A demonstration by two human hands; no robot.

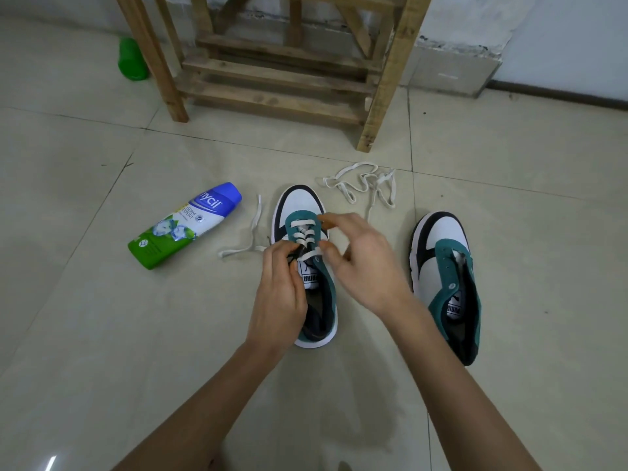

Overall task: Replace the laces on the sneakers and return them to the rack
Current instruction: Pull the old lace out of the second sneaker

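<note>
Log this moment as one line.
lacing middle sneaker | left hand pinches lace | right hand over it, grip unclear | other sneaker unlaced

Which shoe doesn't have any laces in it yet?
The sneaker on the right, standing alone with empty eyelets. The middle sneaker, between the left hand and right hand, already has white lace crossed through its front eyelets.

Rough wooden rack (272, 79), glossy tiled floor (102, 317), flat cloth lace (360, 185), glossy plastic bottle (185, 226).

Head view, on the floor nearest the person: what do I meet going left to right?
Blue-capped green-and-white plastic powder bottle on its side → half-laced teal, white and black sneaker → unlaced matching sneaker.
</note>
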